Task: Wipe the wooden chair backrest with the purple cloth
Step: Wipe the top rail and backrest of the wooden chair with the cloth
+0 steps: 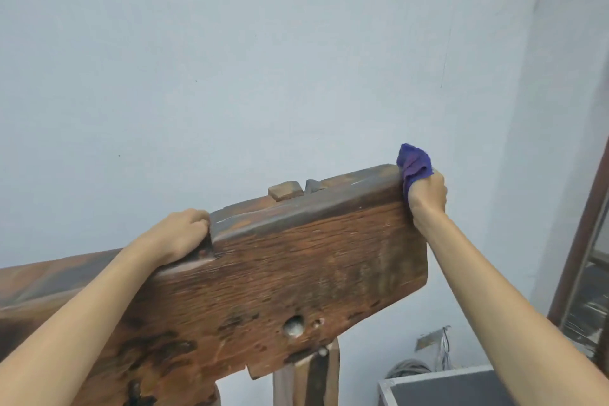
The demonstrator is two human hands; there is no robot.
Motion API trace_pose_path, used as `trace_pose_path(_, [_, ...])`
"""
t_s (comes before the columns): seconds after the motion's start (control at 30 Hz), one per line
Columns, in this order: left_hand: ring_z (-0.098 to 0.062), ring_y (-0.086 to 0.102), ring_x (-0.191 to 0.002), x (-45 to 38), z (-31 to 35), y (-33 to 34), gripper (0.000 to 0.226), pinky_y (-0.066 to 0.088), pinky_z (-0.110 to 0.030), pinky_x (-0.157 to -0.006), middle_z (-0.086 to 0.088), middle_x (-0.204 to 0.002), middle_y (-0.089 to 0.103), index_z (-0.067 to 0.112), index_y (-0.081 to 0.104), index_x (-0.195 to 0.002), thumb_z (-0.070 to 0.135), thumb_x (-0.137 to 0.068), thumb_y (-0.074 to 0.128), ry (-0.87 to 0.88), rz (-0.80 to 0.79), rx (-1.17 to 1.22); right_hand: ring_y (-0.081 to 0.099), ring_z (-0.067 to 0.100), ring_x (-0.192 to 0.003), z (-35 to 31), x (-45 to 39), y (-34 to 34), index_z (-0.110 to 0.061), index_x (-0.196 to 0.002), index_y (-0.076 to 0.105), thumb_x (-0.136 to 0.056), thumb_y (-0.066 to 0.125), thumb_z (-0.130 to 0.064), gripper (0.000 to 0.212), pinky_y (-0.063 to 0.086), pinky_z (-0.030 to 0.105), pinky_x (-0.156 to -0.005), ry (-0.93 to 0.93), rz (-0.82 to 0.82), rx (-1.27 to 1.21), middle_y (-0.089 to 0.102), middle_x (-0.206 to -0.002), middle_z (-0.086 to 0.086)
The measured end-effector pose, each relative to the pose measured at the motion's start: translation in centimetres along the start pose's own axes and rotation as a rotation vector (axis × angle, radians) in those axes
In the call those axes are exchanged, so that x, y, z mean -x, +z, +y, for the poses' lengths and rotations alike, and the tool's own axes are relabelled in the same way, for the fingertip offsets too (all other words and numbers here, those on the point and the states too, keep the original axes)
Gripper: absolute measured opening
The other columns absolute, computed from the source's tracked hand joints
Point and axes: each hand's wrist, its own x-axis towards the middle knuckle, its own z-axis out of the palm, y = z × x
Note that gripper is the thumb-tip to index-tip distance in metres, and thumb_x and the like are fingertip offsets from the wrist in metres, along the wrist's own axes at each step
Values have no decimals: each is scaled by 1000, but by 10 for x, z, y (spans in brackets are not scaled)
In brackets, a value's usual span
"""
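The wooden chair backrest (296, 260) is a thick, rough brown plank that fills the lower middle of the view, tilted up to the right. My left hand (179, 234) grips its top edge near the left, fingers curled over the far side. My right hand (426, 199) holds the bunched purple cloth (413, 165) against the plank's top right corner. Part of the cloth sticks up above my fist; the rest is hidden inside it.
A plain pale wall (263, 59) stands right behind the chair. A wooden post (306, 376) carries the plank from below. A dark case with metal edging (441, 387) and grey cables (408, 367) sit at the lower right. A brown door frame (586, 241) runs along the right edge.
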Motion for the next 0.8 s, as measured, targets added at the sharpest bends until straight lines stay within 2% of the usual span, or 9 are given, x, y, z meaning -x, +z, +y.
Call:
trace_pose_path(0.1, [-26,58,-77,-8,4,-2,28,40,-34,-69,3,-67,63,18,64,-83,15,-83,36,52,77,175,74,7,-97,-1,-28,-18,-29,-92,82,-79,59,-52,36,56,24,-79,-50,-336,-150,80,-98,-13])
trace_pose_path(0.2, [-29,61,-75,-11,9,-3,49,44,-38,-72,-5,-79,68,19,68,-91,40,-105,26,12,127,361,72,26,-74,36,-37,-27,-26,-78,82,-82,59,-66,47,59,33,-59,168,-415,-319,78,-79,4])
trace_pose_path(0.3, [-26,62,-95,-11,11,0,70,43,-45,-99,-7,-104,69,19,70,-102,60,-103,14,-41,6,269,73,30,-59,92,-28,-33,-14,-75,79,-92,44,-75,72,61,37,-56,477,-456,-250,76,-75,15])
trace_pose_path(0.43, [-26,55,-123,-11,12,0,73,30,-47,-117,-7,-132,63,17,67,-120,60,-103,10,-69,-71,187,74,43,-70,158,11,-45,1,-98,70,-95,45,-66,72,60,52,-72,808,-470,-176,76,-85,25])
trace_pose_path(0.5, [-26,52,-128,-11,12,-1,72,27,-46,-118,-7,-139,59,17,63,-127,59,-103,11,-87,-75,195,73,52,-92,173,24,-46,6,-112,69,-94,50,-60,71,57,66,-86,891,-488,-252,74,-102,33])
trace_pose_path(0.53, [-25,52,-129,-10,12,0,72,27,-46,-119,-6,-140,58,17,63,-129,59,-103,11,-96,-78,202,71,56,-98,174,29,-44,6,-113,72,-91,54,-59,71,54,71,-87,928,-501,-299,72,-107,36])
trace_pose_path(0.6, [-26,52,-130,-10,11,0,75,27,-46,-119,-6,-141,59,15,62,-131,61,-102,10,-107,-94,236,72,58,-85,169,28,-42,8,-102,75,-84,63,-59,70,55,69,-78,993,-536,-382,73,-101,37])
trace_pose_path(0.7, [-27,54,-130,-10,11,0,84,27,-46,-120,-9,-139,61,11,62,-133,64,-100,6,-113,-116,303,71,43,-70,153,3,-43,1,-95,71,-92,60,-61,64,58,53,-73,818,-509,-287,74,-88,27])
trace_pose_path(0.8, [-28,55,-129,-11,12,-1,94,27,-46,-121,-9,-138,62,12,62,-134,73,-94,3,-133,-132,333,71,33,-65,96,-32,-36,0,-87,69,-104,50,-38,46,60,40,-65,518,-578,-276,72,-76,21])
